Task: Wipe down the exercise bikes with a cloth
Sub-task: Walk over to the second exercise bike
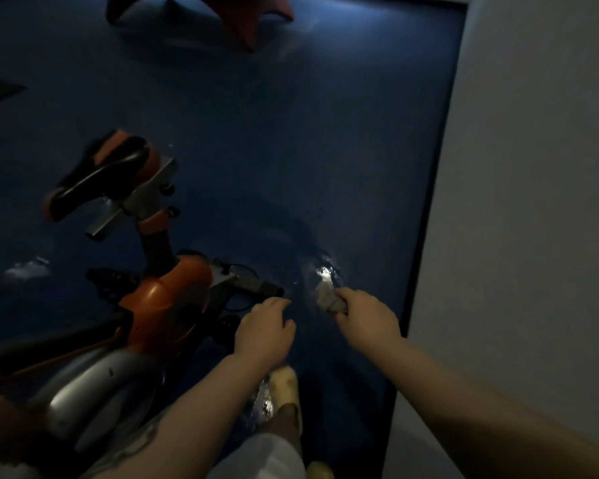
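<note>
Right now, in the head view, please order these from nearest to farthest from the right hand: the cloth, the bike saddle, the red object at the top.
1. Cloth: gripped in the right hand.
2. Bike saddle: up-left.
3. Red object: top edge.

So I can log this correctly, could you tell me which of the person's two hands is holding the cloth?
The right hand, nearer the wall, grips the bunched grey cloth. The left hand holds nothing, beside the orange bike.
</note>
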